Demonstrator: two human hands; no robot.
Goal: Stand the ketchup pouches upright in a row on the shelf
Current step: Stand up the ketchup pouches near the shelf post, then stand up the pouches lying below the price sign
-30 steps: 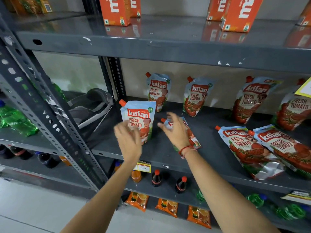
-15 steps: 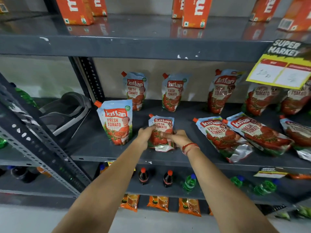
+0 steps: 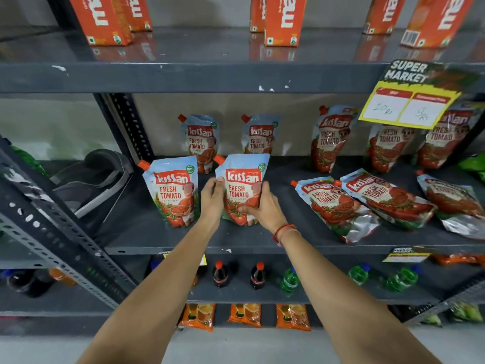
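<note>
Grey metal shelf [image 3: 262, 243], middle tier. Held Kissan ketchup pouch [image 3: 242, 185]: upright at front, base on the shelf, gripped on both sides; left hand [image 3: 214, 199] fingers curl round its left edge, right hand [image 3: 263, 206] fingers clasp its right edge and lower front. Standing pouch [image 3: 174, 191]: upright, just beside it on the left. 3 flat pouches [image 3: 333, 203] lie to the right. 5 rear pouches [image 3: 200, 141] lean at the back wall.

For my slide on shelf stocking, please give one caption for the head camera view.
Both hands, left and right, stand a ketchup pouch upright beside another upright pouch on the shelf.
</note>
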